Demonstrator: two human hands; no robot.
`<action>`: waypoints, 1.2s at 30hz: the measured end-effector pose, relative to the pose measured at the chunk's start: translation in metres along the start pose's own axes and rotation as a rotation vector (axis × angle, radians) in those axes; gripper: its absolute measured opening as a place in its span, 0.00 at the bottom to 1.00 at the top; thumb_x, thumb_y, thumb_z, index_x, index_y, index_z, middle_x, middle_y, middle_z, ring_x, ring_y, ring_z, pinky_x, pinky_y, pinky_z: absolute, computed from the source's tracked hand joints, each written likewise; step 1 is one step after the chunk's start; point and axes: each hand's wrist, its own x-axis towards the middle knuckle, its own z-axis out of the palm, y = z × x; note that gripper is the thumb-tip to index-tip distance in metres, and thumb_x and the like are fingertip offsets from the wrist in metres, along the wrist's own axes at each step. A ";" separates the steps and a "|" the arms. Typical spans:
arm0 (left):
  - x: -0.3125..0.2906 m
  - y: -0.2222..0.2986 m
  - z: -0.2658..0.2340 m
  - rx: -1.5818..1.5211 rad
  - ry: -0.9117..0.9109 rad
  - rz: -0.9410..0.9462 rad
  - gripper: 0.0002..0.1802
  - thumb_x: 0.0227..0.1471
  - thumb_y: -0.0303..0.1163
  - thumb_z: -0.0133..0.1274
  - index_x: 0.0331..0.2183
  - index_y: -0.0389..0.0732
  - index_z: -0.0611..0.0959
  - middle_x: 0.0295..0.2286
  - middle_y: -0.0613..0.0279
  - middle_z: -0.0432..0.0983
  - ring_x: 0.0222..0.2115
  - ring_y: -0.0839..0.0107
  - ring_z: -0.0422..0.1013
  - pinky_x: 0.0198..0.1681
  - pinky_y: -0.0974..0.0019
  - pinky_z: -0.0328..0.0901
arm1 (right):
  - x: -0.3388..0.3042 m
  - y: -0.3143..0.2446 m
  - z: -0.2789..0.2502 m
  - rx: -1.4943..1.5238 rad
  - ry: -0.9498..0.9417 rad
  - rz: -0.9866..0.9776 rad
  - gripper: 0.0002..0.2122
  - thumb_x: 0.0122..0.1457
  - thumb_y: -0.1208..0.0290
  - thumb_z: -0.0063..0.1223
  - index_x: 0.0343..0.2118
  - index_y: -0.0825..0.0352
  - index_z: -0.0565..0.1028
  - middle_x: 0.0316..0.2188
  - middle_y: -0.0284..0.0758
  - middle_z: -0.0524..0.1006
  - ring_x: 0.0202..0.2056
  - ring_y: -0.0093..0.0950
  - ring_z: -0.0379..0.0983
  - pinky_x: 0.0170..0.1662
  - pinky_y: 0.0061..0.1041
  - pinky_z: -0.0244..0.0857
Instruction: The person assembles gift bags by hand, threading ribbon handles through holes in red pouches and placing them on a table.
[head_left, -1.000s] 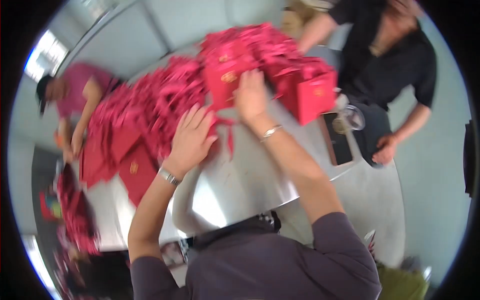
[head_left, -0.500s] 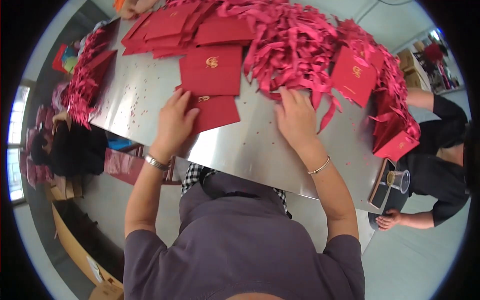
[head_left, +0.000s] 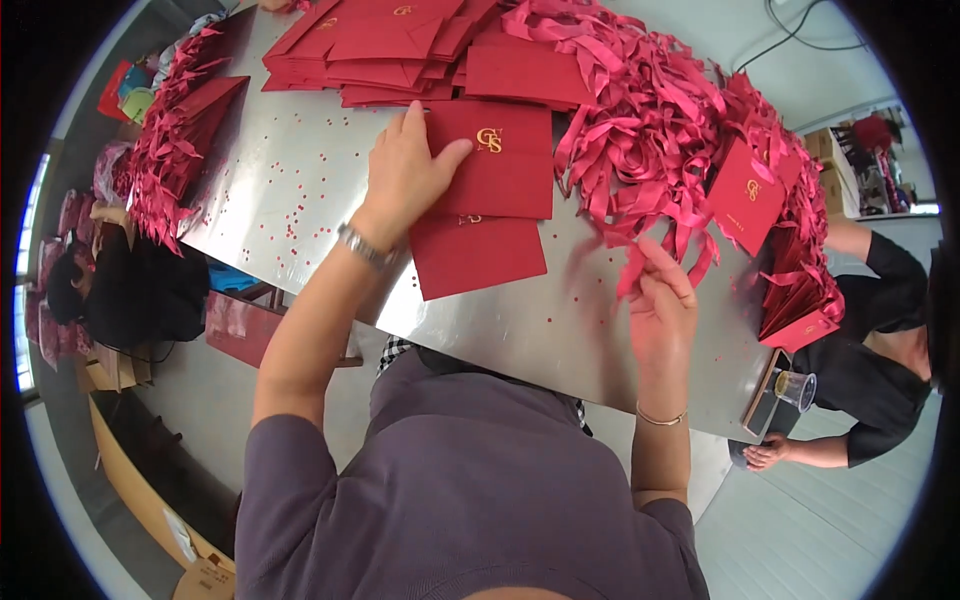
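Observation:
Two flat red paper bags overlap in front of me: the upper bag bears a gold emblem, and the lower bag is partly under it. At the upper bag's left edge rests my left hand, fingers stretched and thumb apart. To the right, my right hand is raised over the table and pinches a pink-red ribbon between thumb and fingers. That ribbon hangs at the near edge of a large tangled heap of ribbons.
A stack of red bags lies at the far side of the metal table. More bags with ribbons stand at the left edge; others lie right. A plastic cup is by a seated person.
My right hand has drawn back toward me from the heap, now with a ribbon in its fingers. My left hand has moved farther away, from the lower bag up to the upper one.

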 end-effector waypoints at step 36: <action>-0.065 0.052 -0.035 -0.369 -0.595 0.017 0.15 0.42 0.24 0.61 0.35 0.34 0.78 0.30 0.52 0.78 0.33 0.60 0.74 0.38 0.62 0.68 | -0.027 -0.008 0.025 -1.076 -0.379 -0.234 0.05 0.54 0.75 0.57 0.31 0.69 0.72 0.28 0.35 0.77 0.30 0.33 0.74 0.34 0.30 0.68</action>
